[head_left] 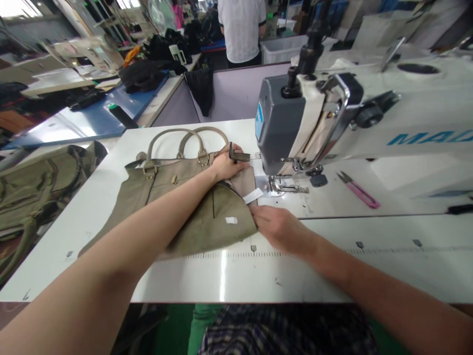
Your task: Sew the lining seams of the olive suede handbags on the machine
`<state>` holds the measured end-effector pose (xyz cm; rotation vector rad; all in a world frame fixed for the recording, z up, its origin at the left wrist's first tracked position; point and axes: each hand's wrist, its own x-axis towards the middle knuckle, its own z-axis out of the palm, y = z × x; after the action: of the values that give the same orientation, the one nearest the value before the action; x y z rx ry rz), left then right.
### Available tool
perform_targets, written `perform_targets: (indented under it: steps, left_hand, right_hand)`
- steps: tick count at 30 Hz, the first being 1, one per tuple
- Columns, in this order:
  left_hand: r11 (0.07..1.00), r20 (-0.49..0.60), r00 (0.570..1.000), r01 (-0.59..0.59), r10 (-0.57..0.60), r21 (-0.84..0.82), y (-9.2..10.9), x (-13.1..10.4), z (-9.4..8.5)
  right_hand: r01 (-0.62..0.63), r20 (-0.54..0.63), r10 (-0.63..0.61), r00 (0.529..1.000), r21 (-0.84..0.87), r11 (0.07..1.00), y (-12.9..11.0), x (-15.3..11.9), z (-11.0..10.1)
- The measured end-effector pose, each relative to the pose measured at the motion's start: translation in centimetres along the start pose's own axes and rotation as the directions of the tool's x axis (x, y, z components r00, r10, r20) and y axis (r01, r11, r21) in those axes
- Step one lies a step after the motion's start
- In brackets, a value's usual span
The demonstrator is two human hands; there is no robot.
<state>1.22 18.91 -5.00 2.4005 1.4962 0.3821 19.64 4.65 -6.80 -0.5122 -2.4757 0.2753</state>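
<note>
An olive-green handbag (199, 217) with two curved handles (173, 132) lies flat on the white sewing table, its side edge near the needle area of the sewing machine (283, 123). My left hand (227, 165) reaches across the bag and grips its upper corner, beside a short dark-edged strap end (239, 156); some of its fingers are hidden. The fingers of my right hand (277, 227) pinch the bag's right edge, just in front of the presser foot (275, 185). Between the hands, pale lining shows with a white label (253, 195).
Pink-handled thread snips (358, 190) lie under the machine arm. Another olive bag (48, 192) rests at the left. A ruler scale (253, 249) runs along the table front. Behind are a blue table (88, 116), a thread cone (121, 116) and a person in white (242, 29).
</note>
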Motion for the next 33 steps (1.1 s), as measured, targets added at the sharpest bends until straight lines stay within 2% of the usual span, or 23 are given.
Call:
perform_targets:
  steps: [3,7,10,18,33]
  left_hand:
    - [0.998,0.074,0.996,-0.054,0.052,0.023,1.5,0.8,0.6]
    - [0.996,0.127,0.991,-0.058,0.049,0.068,4.4,-0.8,1.8]
    - [0.995,0.134,0.991,-0.03,0.017,0.093,5.3,-1.5,2.0]
    - [0.989,0.121,0.992,0.001,-0.019,0.149,5.0,-1.1,2.2]
    - [0.993,0.072,0.997,-0.043,0.035,0.107,4.7,-1.0,2.8]
  right_hand:
    - [0.002,0.009,-0.002,1.0,-0.002,1.0,-0.9,-1.3,-0.6]
    - [-0.114,-0.04,0.115,0.993,0.011,0.993,-3.8,-4.2,-1.8]
    - [-0.149,-0.039,0.151,0.988,0.045,0.988,-4.4,-4.9,-2.2]
    - [-0.159,-0.074,0.164,0.984,0.073,0.985,-3.9,-4.4,-2.1]
    - [-0.172,-0.089,0.184,0.979,0.13,0.977,-3.7,-4.0,-2.6]
